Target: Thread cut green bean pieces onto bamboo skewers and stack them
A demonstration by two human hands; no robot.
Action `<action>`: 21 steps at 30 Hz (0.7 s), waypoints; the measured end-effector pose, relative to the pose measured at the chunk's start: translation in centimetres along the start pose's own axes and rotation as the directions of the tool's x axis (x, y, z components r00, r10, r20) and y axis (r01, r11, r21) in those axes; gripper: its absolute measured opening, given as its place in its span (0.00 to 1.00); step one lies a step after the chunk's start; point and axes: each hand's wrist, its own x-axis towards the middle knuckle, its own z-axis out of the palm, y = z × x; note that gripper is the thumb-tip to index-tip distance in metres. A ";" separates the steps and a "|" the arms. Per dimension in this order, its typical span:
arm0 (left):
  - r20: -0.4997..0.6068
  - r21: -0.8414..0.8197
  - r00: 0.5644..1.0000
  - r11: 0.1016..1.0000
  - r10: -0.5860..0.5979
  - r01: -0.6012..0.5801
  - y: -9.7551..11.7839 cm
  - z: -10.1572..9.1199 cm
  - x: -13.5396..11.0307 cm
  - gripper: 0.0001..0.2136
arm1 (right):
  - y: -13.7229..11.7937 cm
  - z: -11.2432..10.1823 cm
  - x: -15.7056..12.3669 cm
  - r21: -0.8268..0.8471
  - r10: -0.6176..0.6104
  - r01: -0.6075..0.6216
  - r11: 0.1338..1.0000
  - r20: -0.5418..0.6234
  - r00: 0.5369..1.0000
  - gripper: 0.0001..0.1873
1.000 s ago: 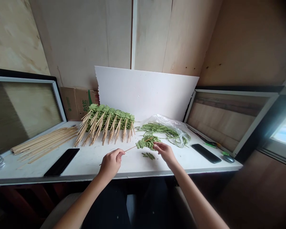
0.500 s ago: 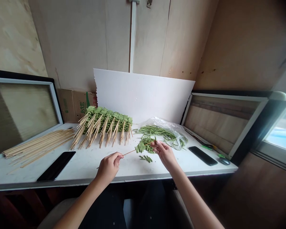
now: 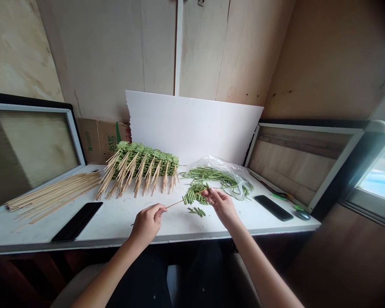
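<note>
My left hand (image 3: 147,221) pinches a bamboo skewer (image 3: 176,204) that slants up to the right, with a row of short green bean pieces (image 3: 189,197) threaded near its tip. At that tip, my right hand (image 3: 220,203) pinches a bean piece against the skewer's point. A few loose cut bean pieces (image 3: 197,211) lie on the white table (image 3: 115,220) just below the skewer. Behind them is a small heap of cut beans (image 3: 199,188).
A stack of finished bean skewers (image 3: 141,164) lies at the back left, bare skewers (image 3: 51,194) further left. A clear bag of long beans (image 3: 223,175) sits at the back right. One black phone (image 3: 77,221) lies left and another (image 3: 272,208) right. Green scissors (image 3: 284,196) near the right frame.
My right hand rose from the table's bean pieces to the skewer's tip with a piece. The left hand stayed about where it was, holding the skewer. The view shifted slightly.
</note>
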 end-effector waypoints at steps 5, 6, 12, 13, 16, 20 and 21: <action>0.000 -0.008 1.000 1.000 0.001 -0.001 0.0 -0.1 -0.1 0.12 | 0.0 0.1 -0.2 0.007 -0.004 0.003 1.000 0.020 1.000 0.18; 0.000 -0.006 1.000 1.000 0.002 -0.002 0.0 -0.1 -0.1 0.12 | 0.0 0.1 -0.2 0.007 -0.006 0.006 1.000 0.024 1.000 0.18; -0.011 0.006 1.000 1.000 0.009 -0.009 0.0 0.0 0.0 0.12 | -0.1 0.3 -0.2 -0.005 0.002 -0.002 1.000 0.003 1.000 0.18; -0.012 0.006 1.000 1.000 0.011 -0.011 0.0 0.0 0.0 0.12 | -0.1 0.3 -0.2 -0.001 0.003 -0.003 1.000 -0.002 1.000 0.18; -0.010 0.000 1.000 1.000 0.016 -0.016 0.0 0.0 -0.1 0.12 | 0.0 0.3 -0.1 0.020 0.005 -0.005 1.000 -0.008 1.000 0.18; -0.011 -0.004 1.000 1.000 0.007 -0.007 0.0 0.0 -0.1 0.12 | 0.1 0.2 -0.1 0.023 0.012 -0.012 1.000 -0.020 1.000 0.18; -0.011 -0.004 1.000 1.000 0.005 -0.005 0.0 0.0 -0.1 0.12 | 0.1 0.2 -0.1 0.026 0.015 -0.015 1.000 -0.018 1.000 0.18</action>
